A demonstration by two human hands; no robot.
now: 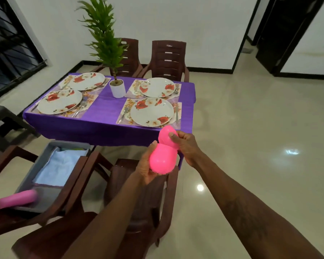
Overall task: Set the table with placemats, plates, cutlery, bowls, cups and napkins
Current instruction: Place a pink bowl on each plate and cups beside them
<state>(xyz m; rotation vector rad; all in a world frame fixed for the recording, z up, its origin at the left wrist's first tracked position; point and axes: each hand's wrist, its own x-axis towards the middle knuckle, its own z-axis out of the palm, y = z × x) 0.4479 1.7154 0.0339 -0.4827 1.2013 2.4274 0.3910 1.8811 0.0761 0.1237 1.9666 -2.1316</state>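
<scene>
My left hand (pixel 145 166) holds a pink plastic bowl (pixel 162 157) from below, over a brown chair. My right hand (pixel 185 144) pinches the rim of a second pink bowl (pixel 166 134), lifted just above the first one near the table's front right corner. The table (pixel 105 107) has a purple cloth and several floral placemats, each with a flowered plate (pixel 151 111) and cutlery (pixel 124 114) beside it.
A white potted plant (pixel 117 89) stands mid-table. A grey bin (pixel 43 176) with blue napkins (pixel 62 165) and another pink bowl (pixel 17 200) sits on a chair at left. Brown chairs (pixel 168 60) surround the table. Tiled floor lies to the right.
</scene>
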